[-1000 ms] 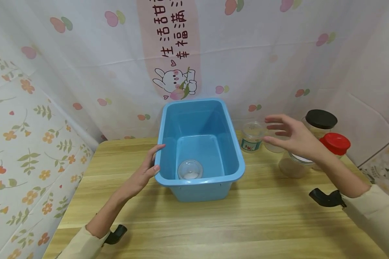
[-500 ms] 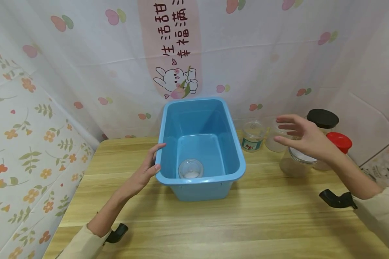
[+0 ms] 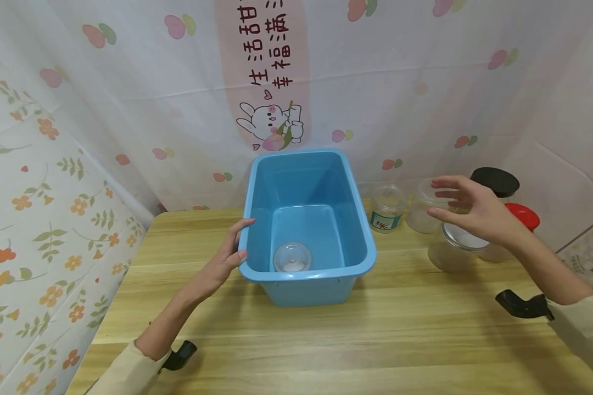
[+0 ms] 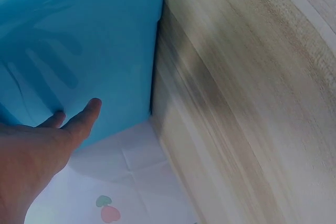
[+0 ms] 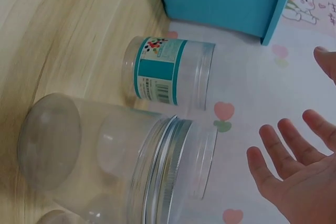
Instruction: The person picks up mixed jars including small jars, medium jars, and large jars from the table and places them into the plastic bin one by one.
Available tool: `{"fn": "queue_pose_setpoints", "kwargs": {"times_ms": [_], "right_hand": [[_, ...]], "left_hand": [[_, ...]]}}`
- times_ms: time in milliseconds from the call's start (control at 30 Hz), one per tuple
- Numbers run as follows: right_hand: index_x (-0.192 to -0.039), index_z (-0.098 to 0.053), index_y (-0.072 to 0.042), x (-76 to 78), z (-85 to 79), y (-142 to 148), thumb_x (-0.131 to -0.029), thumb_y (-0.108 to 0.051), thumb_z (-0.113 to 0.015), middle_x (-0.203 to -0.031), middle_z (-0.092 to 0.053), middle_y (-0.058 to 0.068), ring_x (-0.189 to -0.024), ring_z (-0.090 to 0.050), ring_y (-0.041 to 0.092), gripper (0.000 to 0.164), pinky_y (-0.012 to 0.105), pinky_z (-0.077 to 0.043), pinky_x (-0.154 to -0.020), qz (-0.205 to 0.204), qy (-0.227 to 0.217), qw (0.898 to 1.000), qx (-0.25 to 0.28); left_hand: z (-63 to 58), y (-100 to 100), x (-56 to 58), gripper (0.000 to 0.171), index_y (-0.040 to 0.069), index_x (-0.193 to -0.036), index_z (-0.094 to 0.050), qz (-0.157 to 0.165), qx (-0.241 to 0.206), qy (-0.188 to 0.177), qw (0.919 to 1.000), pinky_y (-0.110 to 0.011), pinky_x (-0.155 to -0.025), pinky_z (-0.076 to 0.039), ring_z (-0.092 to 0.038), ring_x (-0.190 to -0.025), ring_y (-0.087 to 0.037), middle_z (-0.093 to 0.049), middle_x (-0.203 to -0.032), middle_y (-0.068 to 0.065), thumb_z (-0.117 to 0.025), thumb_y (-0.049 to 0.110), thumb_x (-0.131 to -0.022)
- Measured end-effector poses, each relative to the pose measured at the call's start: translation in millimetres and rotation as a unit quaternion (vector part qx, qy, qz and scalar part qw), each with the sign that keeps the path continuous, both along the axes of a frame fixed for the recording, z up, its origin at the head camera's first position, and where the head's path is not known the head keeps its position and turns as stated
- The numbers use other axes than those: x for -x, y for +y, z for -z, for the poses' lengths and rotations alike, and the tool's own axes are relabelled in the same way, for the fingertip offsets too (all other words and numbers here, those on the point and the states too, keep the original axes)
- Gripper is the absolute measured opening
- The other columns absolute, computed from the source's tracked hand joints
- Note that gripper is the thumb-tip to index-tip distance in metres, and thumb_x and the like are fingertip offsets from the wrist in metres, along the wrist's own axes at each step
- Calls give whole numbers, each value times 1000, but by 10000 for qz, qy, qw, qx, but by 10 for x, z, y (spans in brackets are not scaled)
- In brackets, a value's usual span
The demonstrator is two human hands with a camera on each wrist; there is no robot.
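My left hand (image 3: pixel 223 258) rests at the left rim of a blue plastic tub (image 3: pixel 306 276). In the left wrist view, the fingers (image 4: pixel 84 119) extend along the tub's outer wall. A small clear round container (image 3: pixel 292 258) lies inside the tub near its front. My right hand (image 3: pixel 474 211) hovers with spread, loosely bent fingers over several clear jars and holds nothing. Below it is a jar with a silver lid (image 3: pixel 457 249). Behind stand a clear jar (image 3: pixel 421 211) without a label and a jar with a teal label (image 5: pixel 157 72).
A black-lidded jar (image 3: pixel 495 182) and a red-lidded jar (image 3: pixel 524 215), partly hidden by my right forearm, stand at the far right. The wooden table (image 3: pixel 301 351) meets a printed curtain (image 3: pixel 178 109) at the back. Flowered cloth (image 3: pixel 44 263) hangs on the left.
My right hand has drawn away to the right, uncovering more of the unlabelled clear jar and the silver lid. My left hand keeps its place on the tub. The head view has shifted slightly.
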State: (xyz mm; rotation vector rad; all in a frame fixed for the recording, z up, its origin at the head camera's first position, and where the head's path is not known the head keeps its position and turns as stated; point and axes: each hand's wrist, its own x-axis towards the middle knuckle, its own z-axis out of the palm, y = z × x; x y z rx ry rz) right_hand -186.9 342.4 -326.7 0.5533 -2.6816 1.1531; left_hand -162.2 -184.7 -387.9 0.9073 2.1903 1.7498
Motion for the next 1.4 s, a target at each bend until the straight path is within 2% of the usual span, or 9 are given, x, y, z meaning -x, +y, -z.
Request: {"fn": "queue_pose_setpoints", "kwargs": {"times_ms": [133,233,500,700,1067,1300,1400], "right_hand": [[-143,-52,-7,-3,14,41,-87,-8,-81,-139,-55,14,-115,-56,4,63,9,-43,-86,57,41,9999,-88],[-143,-53,-9,-13,33,79,-87,-9,-82,-138,-55,12,-114,-55,0,63,8,-43,-86,105,22,9999,-88],[-142,-54,-12,-85,92,174,-86,-8,-82,-133,-55,-7,-113,-56,-2,63,9,-43,-86,182,-53,9998,-24],[-142,-52,-12,-127,136,257,-86,-10,-82,-134,-54,-2,-113,-54,-4,64,8,-40,-86,328,-90,9994,-48],[-144,-48,-6,-135,239,392,-87,-4,-79,-137,-53,6,-116,-50,-6,65,8,-40,-87,393,-248,9989,78],[-141,-48,0,-139,331,487,-86,1,-79,-132,-54,-9,-114,-51,-10,63,8,-40,-87,374,-222,9988,240],[-141,-48,0,-151,367,524,-86,0,-79,-132,-54,-10,-114,-51,-11,63,7,-40,-86,401,-240,9987,217]], "left_hand": [[7,-15,-2,62,24,-158,-12,-34,47,-44,10000,-70,-97,-38,-27,-134,-61,-7,-159,-29,-40,42,-106],[9,-23,1,63,24,-158,-11,-21,63,-65,10000,-70,-97,-38,-26,-135,-61,-4,-159,-29,-40,43,-106],[10,-21,14,64,25,-158,-10,19,44,-146,9999,-73,-98,-35,-24,-136,-61,-2,-161,-27,-39,45,-105],[12,-15,19,64,26,-159,-10,35,21,-177,9998,-72,-99,-33,-23,-137,-59,-2,-161,-26,-39,45,-105],[-16,-14,-14,62,29,-159,-11,-62,99,-241,9996,-69,-100,-35,-22,-139,-56,-1,-162,-18,-39,43,-105],[-9,-8,-6,62,27,-159,-11,-29,71,-202,9998,-71,-100,-33,-21,-138,-57,-1,-162,-20,-39,43,-105],[-3,-8,-3,63,27,-159,-11,-44,113,-152,9998,-69,-101,-35,-23,-138,-56,-1,-162,-20,-39,46,-105]]}}
